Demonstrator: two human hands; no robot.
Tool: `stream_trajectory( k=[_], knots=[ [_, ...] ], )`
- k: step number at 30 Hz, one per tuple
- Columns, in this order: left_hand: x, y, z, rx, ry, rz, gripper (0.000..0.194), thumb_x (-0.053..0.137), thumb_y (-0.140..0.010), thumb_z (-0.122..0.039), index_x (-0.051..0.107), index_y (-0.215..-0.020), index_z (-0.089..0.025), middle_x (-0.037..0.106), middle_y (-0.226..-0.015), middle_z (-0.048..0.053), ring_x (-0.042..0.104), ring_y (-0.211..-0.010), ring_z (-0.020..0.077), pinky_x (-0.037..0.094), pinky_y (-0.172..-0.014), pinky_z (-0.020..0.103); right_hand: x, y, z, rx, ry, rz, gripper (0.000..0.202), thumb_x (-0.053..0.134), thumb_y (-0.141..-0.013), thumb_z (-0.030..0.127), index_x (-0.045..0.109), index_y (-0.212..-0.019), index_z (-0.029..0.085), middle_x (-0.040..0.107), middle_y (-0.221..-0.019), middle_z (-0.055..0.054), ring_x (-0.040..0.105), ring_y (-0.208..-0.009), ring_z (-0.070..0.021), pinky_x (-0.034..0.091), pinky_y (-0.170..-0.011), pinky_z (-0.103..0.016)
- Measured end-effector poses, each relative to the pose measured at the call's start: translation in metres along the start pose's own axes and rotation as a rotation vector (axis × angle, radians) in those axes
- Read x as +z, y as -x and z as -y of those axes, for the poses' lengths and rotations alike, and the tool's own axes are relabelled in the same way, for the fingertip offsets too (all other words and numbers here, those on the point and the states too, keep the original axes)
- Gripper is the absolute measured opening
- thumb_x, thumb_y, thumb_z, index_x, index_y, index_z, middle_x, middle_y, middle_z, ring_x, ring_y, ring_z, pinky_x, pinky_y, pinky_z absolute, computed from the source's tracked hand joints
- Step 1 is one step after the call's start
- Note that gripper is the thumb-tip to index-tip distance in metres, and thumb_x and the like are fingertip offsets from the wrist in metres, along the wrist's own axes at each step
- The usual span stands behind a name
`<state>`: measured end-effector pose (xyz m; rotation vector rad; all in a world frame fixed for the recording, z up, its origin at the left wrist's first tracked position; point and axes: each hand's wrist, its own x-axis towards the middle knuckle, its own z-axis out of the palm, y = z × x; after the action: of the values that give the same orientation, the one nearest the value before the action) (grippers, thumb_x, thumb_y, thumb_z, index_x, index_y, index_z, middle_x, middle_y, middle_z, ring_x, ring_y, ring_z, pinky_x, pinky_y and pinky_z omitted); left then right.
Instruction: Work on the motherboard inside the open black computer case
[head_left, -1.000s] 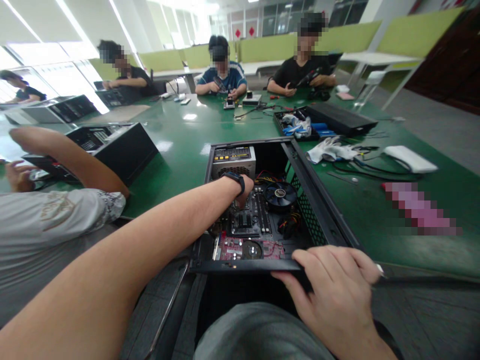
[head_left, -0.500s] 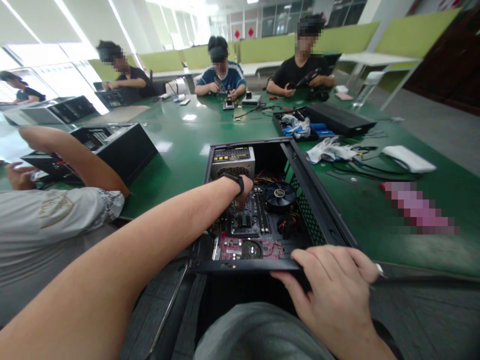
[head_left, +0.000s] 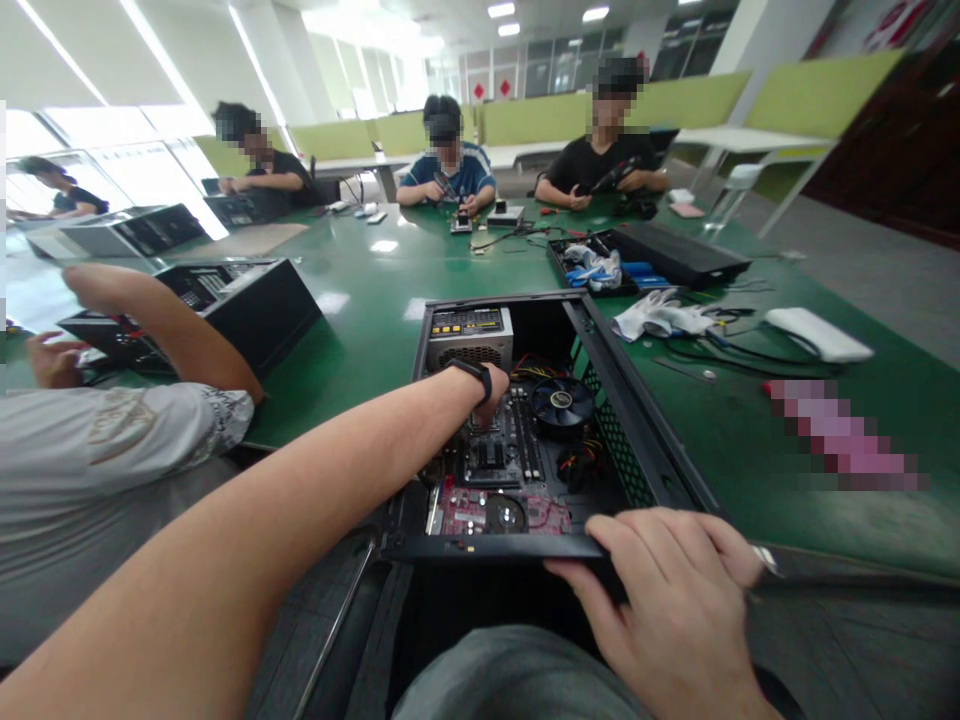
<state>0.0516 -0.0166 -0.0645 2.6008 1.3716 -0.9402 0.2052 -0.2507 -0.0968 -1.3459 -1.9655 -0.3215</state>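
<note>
Camera's tipped up a touch since last frame; hands look parked. I've got the right hand (head_left: 671, 595) clamped on the near rim of the PC case (head_left: 510, 548), near side of the green table (head_left: 360, 350). Left hand (head_left: 493, 396) reaches inside, beside the power supply (head_left: 469, 342); can't tell its fingers.

Wearer's two hands (head_left: 491, 398) (head_left: 671, 590), one graphics card (head_left: 478, 510), five co-workers (head_left: 447, 175) (one alongside)

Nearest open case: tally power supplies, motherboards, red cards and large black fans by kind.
Power supply: 1
Motherboard: 1
Red card: 1
Large black fan: 1
Total of these in the open case: 4
</note>
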Motion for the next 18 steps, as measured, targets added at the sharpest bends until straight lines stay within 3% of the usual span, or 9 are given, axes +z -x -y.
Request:
stream_trajectory(
  k=[6, 13, 18],
  knots=[
    [-0.0038, 0.0037, -0.0013, 0.010, -0.029, 0.020, 0.055, 0.091, -0.055, -0.026, 0.079, -0.107, -0.011, 0.076, -0.112, 0.014, 0.070, -0.104, 0.0278, 0.052, -0.092, 0.026, -0.0002, -0.0002, 0.0007, 0.006, -0.011, -0.008, 0.021, 0.061, -0.093, 0.044, 0.060, -0.093, 0.023, 0.064, -0.079, -0.003, 0.052, -0.078, -0.0206, 0.033, -0.083, -0.043],
    [-0.0043, 0.0046, -0.0019, 0.032, -0.006, 0.023, 0.050, 0.091, -0.054, -0.024, 0.080, -0.100, -0.006, 0.076, -0.107, 0.019, 0.071, -0.102, 0.0316, 0.054, -0.091, 0.030, 0.0032, 0.0008, -0.0018, 0.011, -0.025, -0.007, 0.020, 0.061, -0.093, 0.043, 0.062, -0.095, 0.023, 0.066, -0.082, -0.003, 0.055, -0.082, -0.0211, 0.033, -0.086, -0.043],
    [-0.0039, 0.0054, -0.0011, 0.029, 0.011, -0.006, 0.044, 0.090, -0.051, -0.022, 0.081, -0.093, -0.012, 0.078, -0.105, 0.016, 0.071, -0.101, 0.0320, 0.054, -0.092, 0.032, 0.0027, 0.0029, -0.0084, -0.053, 0.005, 0.001, 0.019, 0.067, -0.089, 0.041, 0.063, -0.096, 0.024, 0.067, -0.083, -0.002, 0.056, -0.081, -0.0203, 0.034, -0.085, -0.041]
  ],
)
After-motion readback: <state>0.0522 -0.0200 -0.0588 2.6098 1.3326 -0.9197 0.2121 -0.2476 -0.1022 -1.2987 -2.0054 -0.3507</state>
